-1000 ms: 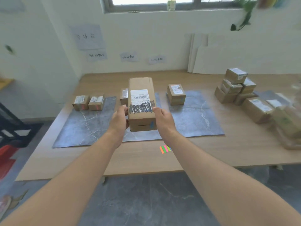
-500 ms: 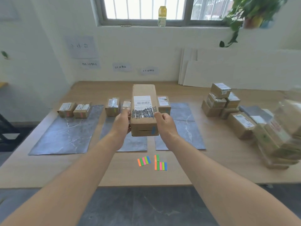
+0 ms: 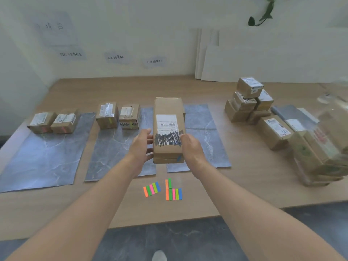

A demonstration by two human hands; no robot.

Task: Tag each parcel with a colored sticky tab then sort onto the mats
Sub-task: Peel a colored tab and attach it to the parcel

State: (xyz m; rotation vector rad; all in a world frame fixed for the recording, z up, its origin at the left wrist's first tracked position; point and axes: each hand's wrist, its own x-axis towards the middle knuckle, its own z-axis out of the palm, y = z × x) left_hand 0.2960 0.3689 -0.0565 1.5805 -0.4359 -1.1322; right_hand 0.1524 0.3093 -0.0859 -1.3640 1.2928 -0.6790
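Observation:
A long cardboard parcel with a white label and a blue tab on its near end is held up between both hands. My left hand grips its left side and my right hand grips its right side. It hovers over the gap between the middle mat and the right mat. Two parcels with pink tabs stand on the left mat. Two more tagged parcels stand on the middle mat. Two sets of colored sticky tabs lie on the table below my hands.
A pile of small untagged parcels sits at the right of the wooden table. Bigger boxes crowd the right edge. White boards lean on the back wall. The table's near edge runs just below the tabs.
The parcel stays in both hands and has drifted from above the middle mat toward the right mat. The small parcel seen earlier on the right mat is now hidden behind it.

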